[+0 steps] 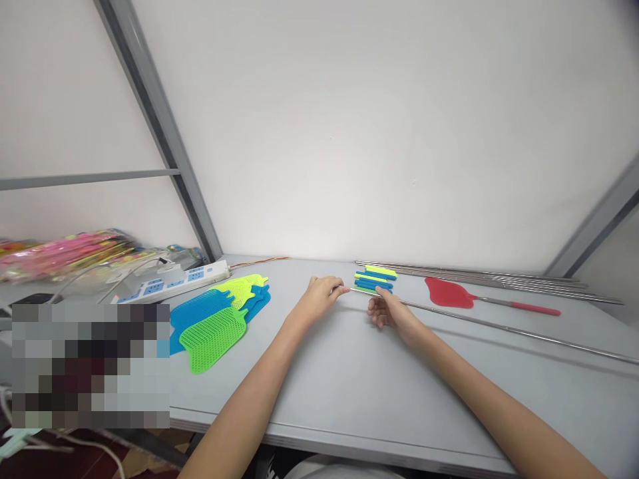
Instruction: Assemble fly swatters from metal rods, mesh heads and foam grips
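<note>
A long thin metal rod (499, 324) slants over the table from the middle to the right edge of view. My left hand (322, 296) pinches its left end between thumb and fingers. Close by, my right hand (392, 314) grips the same rod with thumb on top and fingers loosely curled below. Just behind the right hand lie several blue, yellow and green handle pieces (375, 274). Left of my left hand are flyswatter heads: a green one (213, 339) in front, blue ones (200, 307) and a yellow one (239, 291) behind.
A red flyswatter (452, 293) with a metal shaft and red handle lies at the right. Several metal rods (499, 279) lie along the wall. A white power strip (174, 283) and bagged colourful items (74, 256) are at the left. The table edge (379, 449) runs near me.
</note>
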A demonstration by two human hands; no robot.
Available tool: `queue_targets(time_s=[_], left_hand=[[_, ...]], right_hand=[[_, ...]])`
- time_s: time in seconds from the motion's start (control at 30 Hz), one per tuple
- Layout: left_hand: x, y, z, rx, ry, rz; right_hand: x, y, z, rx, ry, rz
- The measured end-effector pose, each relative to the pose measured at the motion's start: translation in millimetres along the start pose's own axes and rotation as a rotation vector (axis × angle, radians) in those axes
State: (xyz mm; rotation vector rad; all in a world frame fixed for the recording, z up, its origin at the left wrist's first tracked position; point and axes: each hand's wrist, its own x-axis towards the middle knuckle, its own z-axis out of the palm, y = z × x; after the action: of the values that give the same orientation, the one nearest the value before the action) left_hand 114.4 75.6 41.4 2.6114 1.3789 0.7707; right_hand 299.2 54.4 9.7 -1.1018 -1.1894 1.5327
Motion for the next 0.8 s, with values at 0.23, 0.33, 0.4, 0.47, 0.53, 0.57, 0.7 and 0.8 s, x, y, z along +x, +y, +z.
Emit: queue_targets(time_s=[0.23,0.33,0.4,0.47,0.53,0.57,0.7,0.8], left_hand=[[-3.5,5.5,10.5,0.006,-0.002,0.063],[-4.3,5.0,11.4,0.003,0.005,0.077],[-4.2,4.4,11.0,0.003,0.013,0.083],[-4.0,4.1,10.7,-0.003,0.017,0.094],[-3.9,4.5,10.9,-0.008,0.007,0.111],[-3.9,4.9,11.2,-0.008,0.0,0.117],[-4.6,7.7,12.5,0.007,-0.017,0.115],[-5.6,10.7,14.4,0.018,-0.021,0.107]], right_hand=[[-1.8,1.5,-3.5,0.013,-0.027,0.015],[-0.1,5.4,-3.0,-0.005,-0.063,0.03],[1.6,8.0,-2.6,-0.005,-0.084,0.042],[3.1,9.7,-2.7,0.005,-0.1,0.05],[3.9,10.3,-3.4,0.017,-0.116,0.05],[4.0,10.2,-3.8,0.022,-0.122,0.048],[2.7,8.4,-4.2,0.032,-0.129,0.042],[1.6,7.7,-3.3,0.04,-0.136,0.028]])
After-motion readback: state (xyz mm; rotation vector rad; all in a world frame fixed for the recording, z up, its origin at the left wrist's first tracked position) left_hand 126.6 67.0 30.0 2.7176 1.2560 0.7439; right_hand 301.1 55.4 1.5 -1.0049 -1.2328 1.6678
